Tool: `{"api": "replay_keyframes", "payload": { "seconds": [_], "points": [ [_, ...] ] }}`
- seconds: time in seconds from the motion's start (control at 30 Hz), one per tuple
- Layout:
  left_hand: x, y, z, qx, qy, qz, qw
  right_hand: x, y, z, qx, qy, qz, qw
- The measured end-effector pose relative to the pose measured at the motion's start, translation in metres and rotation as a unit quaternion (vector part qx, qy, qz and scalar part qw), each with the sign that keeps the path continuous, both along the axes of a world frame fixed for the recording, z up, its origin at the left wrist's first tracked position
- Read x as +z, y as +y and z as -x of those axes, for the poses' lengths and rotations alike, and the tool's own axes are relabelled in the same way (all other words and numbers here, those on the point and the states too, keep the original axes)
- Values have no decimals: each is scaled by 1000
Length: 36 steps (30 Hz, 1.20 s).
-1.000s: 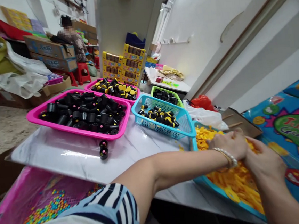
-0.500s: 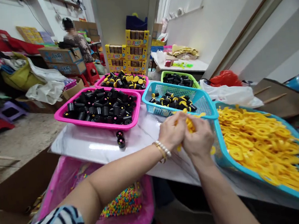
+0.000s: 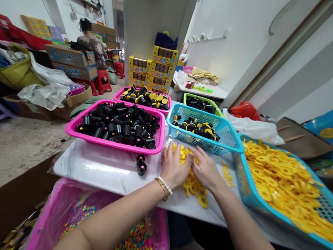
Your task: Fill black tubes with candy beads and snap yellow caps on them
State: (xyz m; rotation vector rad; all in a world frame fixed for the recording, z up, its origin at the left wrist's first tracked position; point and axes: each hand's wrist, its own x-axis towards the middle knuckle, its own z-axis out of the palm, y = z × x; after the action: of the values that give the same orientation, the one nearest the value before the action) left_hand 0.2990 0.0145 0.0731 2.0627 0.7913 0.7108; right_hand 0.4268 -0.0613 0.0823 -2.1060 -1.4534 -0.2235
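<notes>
My left hand [image 3: 174, 166] lies with its fingers stretched out on a small heap of yellow plastic ring pieces [image 3: 191, 185] on the marbled white table [image 3: 99, 158]. From the other side my right hand [image 3: 207, 170] rests against the same heap, fingers extended, its thumb close to the left thumb. Part of the heap is hidden under both hands. A few loose yellow pieces [image 3: 226, 174] are to the right of my right hand. Left of my hands, two black caps [image 3: 141, 164] stand near the pink basket [image 3: 117, 146] of black cylinders [image 3: 119, 123].
A blue basket [image 3: 235, 144] holds black-and-yellow pieces; a larger blue basket [image 3: 246, 186] at right is heaped with yellow rings. Below the table edge sits a pink tub [image 3: 53, 201] of coloured beads [image 3: 130, 241]. Behind are yellow boxes [image 3: 158, 69] and a seated person [image 3: 92, 44].
My hands have come down and nearer from closed around yellow pieces above the table to spread over a heap of them on it. The view has shifted slightly.
</notes>
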Motion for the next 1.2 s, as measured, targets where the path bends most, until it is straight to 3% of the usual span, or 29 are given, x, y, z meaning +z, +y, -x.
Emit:
{"api": "replay_keyframes", "payload": {
  "seconds": [0.2, 0.33, 0.47, 0.63, 0.8, 0.97, 1.07, 1.2],
  "points": [
    [-6, -4, 11, -6, -17, 19, 1000, 43, 10, -34, -38, -89, 40, 994],
    [-2, -6, 13, -18, 13, 43, 999, 56, 16, -58, -112, -135, 60, 983],
    [0, -7, 13, -29, 46, 42, 998, 55, 30, -78, -183, -146, 87, 968],
    [-1, -7, 12, -28, 62, 31, 997, 59, 53, -92, -147, -153, 86, 973],
    [-2, -6, 13, -31, 54, 37, 997, 61, 38, -90, -111, -145, 61, 981],
    [-6, -6, 12, -22, 48, 28, 998, 43, 28, -71, -67, -138, 50, 987],
    [-6, -6, 11, -25, 48, 21, 998, 35, 31, -67, -73, -126, 42, 988],
    [-4, -6, 13, -33, 55, 19, 998, 40, 29, -78, -52, -84, 74, 992]
  ]
}}
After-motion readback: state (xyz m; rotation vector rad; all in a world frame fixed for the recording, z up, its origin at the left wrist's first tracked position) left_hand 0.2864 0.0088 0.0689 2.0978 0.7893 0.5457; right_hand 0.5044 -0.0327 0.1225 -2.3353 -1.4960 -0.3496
